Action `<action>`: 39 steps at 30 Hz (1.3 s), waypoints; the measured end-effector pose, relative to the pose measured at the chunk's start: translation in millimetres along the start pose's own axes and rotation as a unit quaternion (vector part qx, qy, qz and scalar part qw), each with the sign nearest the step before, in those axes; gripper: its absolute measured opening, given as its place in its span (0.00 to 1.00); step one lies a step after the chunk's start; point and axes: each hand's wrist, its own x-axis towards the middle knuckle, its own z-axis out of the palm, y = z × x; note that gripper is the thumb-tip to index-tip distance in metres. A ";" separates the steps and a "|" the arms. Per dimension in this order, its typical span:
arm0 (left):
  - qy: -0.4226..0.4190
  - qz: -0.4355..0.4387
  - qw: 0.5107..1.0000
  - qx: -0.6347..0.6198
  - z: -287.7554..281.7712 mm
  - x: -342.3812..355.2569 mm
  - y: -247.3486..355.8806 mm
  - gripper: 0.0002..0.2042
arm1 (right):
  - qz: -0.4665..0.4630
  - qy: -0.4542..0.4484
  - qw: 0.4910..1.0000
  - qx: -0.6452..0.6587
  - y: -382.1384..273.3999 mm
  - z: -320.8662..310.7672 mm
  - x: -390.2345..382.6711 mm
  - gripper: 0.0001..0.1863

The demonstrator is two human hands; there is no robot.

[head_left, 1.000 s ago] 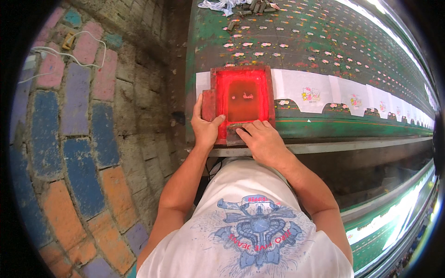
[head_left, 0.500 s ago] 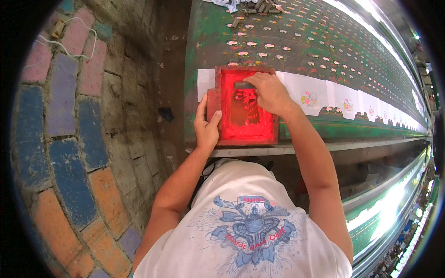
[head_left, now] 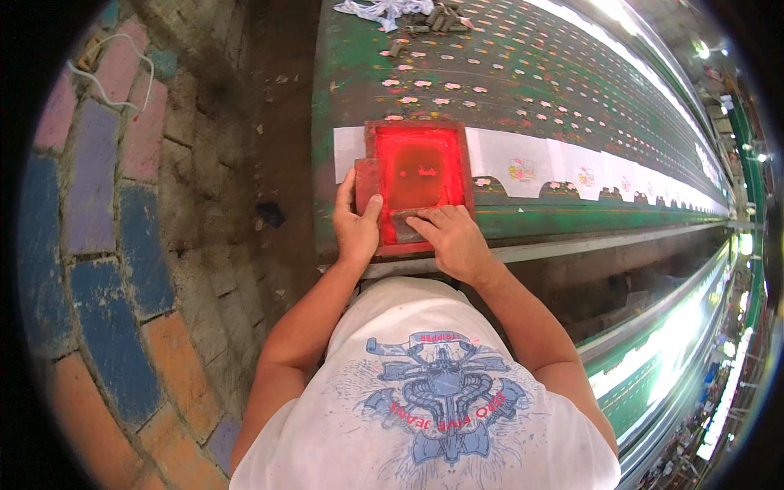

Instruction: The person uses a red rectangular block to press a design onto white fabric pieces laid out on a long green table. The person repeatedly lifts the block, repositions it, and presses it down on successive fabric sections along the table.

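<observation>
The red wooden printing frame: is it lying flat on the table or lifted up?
Flat: the red wooden printing frame lies on the white cloth strip, both hands pressing it.

Red printing screen frame (head_left: pixel 418 181): square, wood-edged, red ink-stained mesh with a small dark motif near its middle, lying flat on the green print table, upper centre of frame, slightly left. Sits over the left end of a white fabric strip (head_left: pixel 572 167); strip runs right from under it, carrying small coloured printed motifs. Squeegee (head_left: pixel 408 222): small, dark, inside the frame at its lower edge, partly hidden under fingers.
</observation>
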 end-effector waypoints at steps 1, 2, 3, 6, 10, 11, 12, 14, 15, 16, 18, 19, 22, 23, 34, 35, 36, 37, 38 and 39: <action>-0.001 0.000 1.000 0.012 0.0 -0.9 1.4 0.38 | 0.002 -0.008 1.000 0.006 -3.9 -3.4 -3.3 0.33; 0.002 0.016 0.999 0.044 0.0 -2.0 -1.7 0.39 | 0.008 -0.019 1.000 0.013 -5.6 -5.4 -5.5 0.32; 0.007 0.033 0.996 0.077 -1.3 -2.3 -2.5 0.40 | 0.014 -0.028 0.999 0.021 -7.6 -6.8 -6.6 0.31; 0.015 0.056 0.992 0.109 1.0 -3.0 -4.1 0.45 | 0.025 -0.044 0.997 0.064 -9.9 -10.8 -17.8 0.30; 0.027 0.047 0.995 0.086 9.0 -3.3 0.6 0.46 | 0.046 -0.001 0.990 0.132 3.2 -14.3 -35.3 0.30; 0.032 0.036 0.996 0.074 11.8 -3.9 3.3 0.46 | 0.077 0.047 0.988 0.128 6.7 -12.5 -40.6 0.29; 0.034 0.043 0.996 0.076 16.3 -5.1 10.0 0.46 | 0.108 0.096 0.982 0.122 10.8 -10.1 -46.9 0.29; 0.041 0.058 0.995 0.076 25.9 -8.8 22.3 0.46 | 0.179 0.167 0.952 0.183 28.1 -5.9 -65.4 0.27; 0.055 0.107 0.986 0.112 29.1 -11.3 19.2 0.46 | 0.214 0.187 0.925 0.254 38.9 -0.7 -75.4 0.27; 0.053 0.112 0.986 0.108 40.6 -16.1 22.0 0.46 | 0.248 0.204 0.890 0.325 48.8 3.1 -85.3 0.26; 0.052 0.118 0.986 0.104 65.7 -27.5 27.7 0.46 | 0.269 0.218 0.844 0.410 69.9 0.4 -108.6 0.24; 0.043 0.127 0.982 0.132 82.0 -31.0 28.0 0.47 | 0.268 0.222 0.839 0.419 81.6 -5.5 -121.3 0.24; 0.041 0.130 0.987 0.088 147.8 -40.1 12.8 0.48 | 0.236 0.260 0.849 0.394 122.7 -20.2 -157.2 0.25; 0.039 0.129 0.986 0.095 169.1 -44.7 8.3 0.48 | 0.242 0.256 0.855 0.381 136.8 -26.5 -171.8 0.25; 0.047 0.021 0.998 0.039 274.6 -61.6 -19.9 0.50 | 0.204 0.222 0.887 0.351 230.4 -83.8 -251.2 0.24; 0.046 0.019 0.998 0.042 275.4 -62.3 -19.6 0.50 | 0.179 0.218 0.903 0.324 232.8 -89.6 -252.1 0.23; 0.046 0.018 0.998 0.045 275.8 -62.8 -18.2 0.50 | 0.152 0.214 0.918 0.298 234.8 -95.5 -251.6 0.22; 0.051 0.004 0.998 0.045 276.1 -62.9 -17.7 0.50 | 0.126 0.211 0.931 0.271 235.9 -100.5 -250.1 0.22; 0.053 0.003 0.998 0.039 274.3 -62.3 -18.8 0.50 | 0.100 0.200 0.937 0.268 235.6 -104.4 -246.2 0.21; 0.052 0.001 0.998 0.032 273.9 -62.1 -20.9 0.50 | 0.077 0.189 0.943 0.264 235.1 -108.1 -241.8 0.21</action>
